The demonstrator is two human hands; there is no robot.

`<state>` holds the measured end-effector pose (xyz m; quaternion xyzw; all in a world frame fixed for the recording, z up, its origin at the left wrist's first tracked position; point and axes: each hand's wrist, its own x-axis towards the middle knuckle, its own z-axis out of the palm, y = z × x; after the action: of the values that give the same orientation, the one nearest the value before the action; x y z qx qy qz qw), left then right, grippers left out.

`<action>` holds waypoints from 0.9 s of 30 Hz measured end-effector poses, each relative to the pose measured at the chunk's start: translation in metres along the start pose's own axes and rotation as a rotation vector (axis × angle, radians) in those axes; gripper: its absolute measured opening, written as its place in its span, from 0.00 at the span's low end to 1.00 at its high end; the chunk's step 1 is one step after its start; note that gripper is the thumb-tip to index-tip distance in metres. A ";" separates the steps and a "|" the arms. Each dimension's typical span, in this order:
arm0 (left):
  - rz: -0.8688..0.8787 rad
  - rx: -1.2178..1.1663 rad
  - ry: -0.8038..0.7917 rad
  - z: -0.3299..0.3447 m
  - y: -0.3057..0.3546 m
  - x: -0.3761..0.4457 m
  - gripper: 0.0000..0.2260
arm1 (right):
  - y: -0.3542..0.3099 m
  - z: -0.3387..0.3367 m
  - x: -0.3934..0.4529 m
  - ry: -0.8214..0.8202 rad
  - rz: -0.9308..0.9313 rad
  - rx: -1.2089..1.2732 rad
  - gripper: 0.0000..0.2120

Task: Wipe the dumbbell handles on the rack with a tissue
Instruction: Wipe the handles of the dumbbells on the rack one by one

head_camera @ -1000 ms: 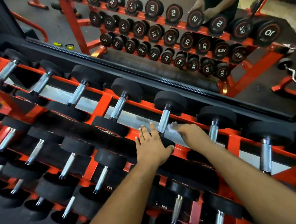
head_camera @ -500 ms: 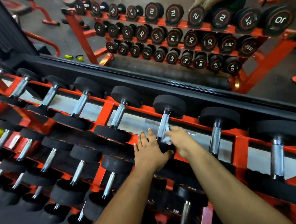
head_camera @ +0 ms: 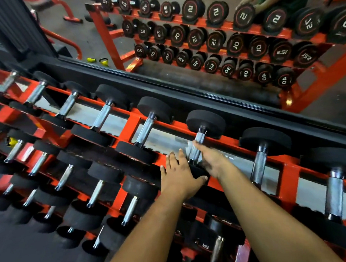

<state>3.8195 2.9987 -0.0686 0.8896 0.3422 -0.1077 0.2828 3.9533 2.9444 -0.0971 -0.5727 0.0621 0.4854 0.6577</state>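
Black dumbbells with chrome handles lie in rows on a red rack (head_camera: 131,123). My right hand (head_camera: 209,159) wraps round the chrome handle (head_camera: 198,141) of a top-row dumbbell, pressing a white tissue (head_camera: 189,150) against it. A strip of tissue shows at the handle's left side. My left hand (head_camera: 179,176) rests flat, fingers straight, on that dumbbell's near black head (head_camera: 198,172). The far head (head_camera: 205,123) sits against the rack's back rail.
A wall mirror (head_camera: 205,85) runs behind the rack and reflects the rack, numbered dumbbell ends and a person's hands. More dumbbells (head_camera: 258,166) flank mine on both sides, and lower tiers (head_camera: 95,193) hold several more. Yellow kettlebells (head_camera: 98,60) show in the mirror.
My right hand has slid from beside the handle onto it, closing round it with the tissue. The left hand has stayed on the near head. The view has shifted slightly.
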 end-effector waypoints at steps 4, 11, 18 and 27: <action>-0.002 0.005 -0.012 0.000 0.001 0.000 0.52 | -0.017 0.000 0.002 0.110 -0.082 0.036 0.12; -0.009 0.014 0.002 0.003 0.000 0.003 0.53 | 0.002 -0.006 -0.021 0.065 -0.037 -0.506 0.09; -0.033 0.024 -0.014 0.000 0.007 -0.003 0.53 | -0.002 -0.018 -0.063 0.120 -0.202 -0.557 0.12; 0.231 -0.086 0.224 0.058 0.065 -0.058 0.44 | -0.021 -0.147 -0.121 0.303 -0.770 -1.078 0.19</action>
<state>3.8202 2.8944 -0.0656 0.9165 0.2716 0.0402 0.2909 3.9744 2.7591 -0.0548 -0.8634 -0.3055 0.0940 0.3903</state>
